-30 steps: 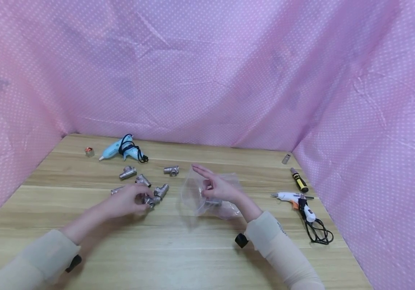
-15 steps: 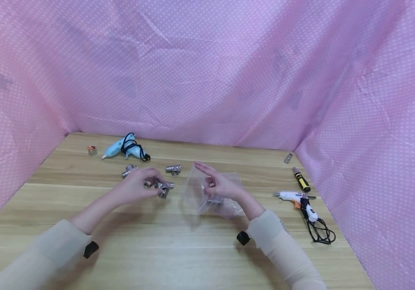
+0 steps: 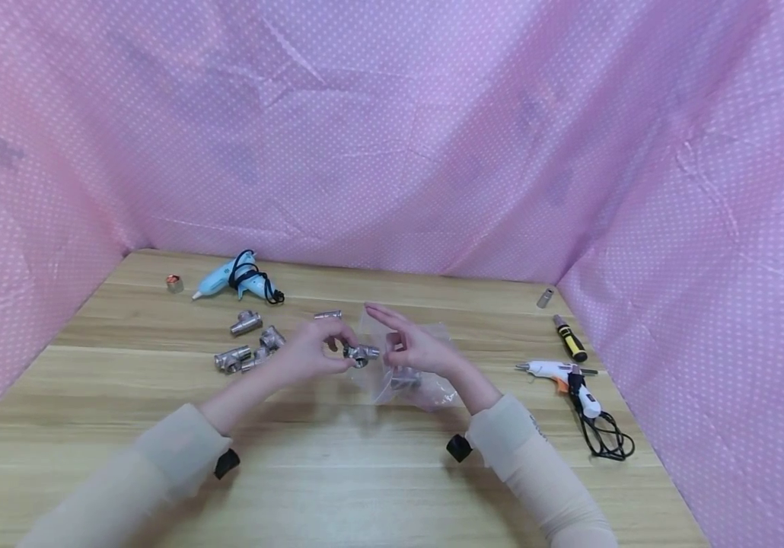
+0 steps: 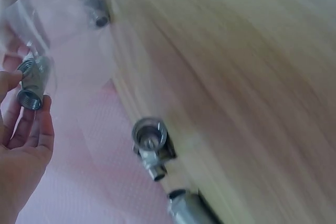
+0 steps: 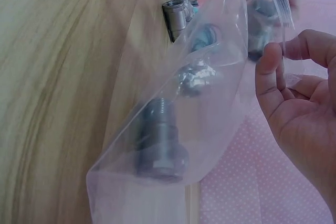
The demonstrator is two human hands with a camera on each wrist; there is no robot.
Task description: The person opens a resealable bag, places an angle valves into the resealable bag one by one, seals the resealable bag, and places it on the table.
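My left hand (image 3: 313, 352) pinches a silver threaded tee fitting (image 3: 361, 355) between thumb and fingers, right at the mouth of a clear plastic bag (image 5: 220, 124). The left wrist view shows the same tee fitting (image 4: 32, 85) with its threaded openings. With thumb and fingertips, my right hand (image 3: 419, 352) pinches the bag's upper edge and keeps it raised. Inside the bag lies a metal fitting (image 5: 160, 145), seen blurred through the plastic. Several more tee fittings (image 3: 233, 358) lie left of the left hand, and one fitting (image 3: 327, 314) sits just behind it.
A blue glue gun (image 3: 237, 278) with a wrapped black cord and a small round metal piece (image 3: 174, 284) lie at the back left. To the right are a white glue gun (image 3: 552, 371), a yellow-black screwdriver (image 3: 570, 339) and a small metal cylinder (image 3: 545, 298). Pink cloth surrounds the table.
My left hand has picked a tee fitting out of the group and carried it right, to the bag's mouth. The right hand stays in place, holding the bag.
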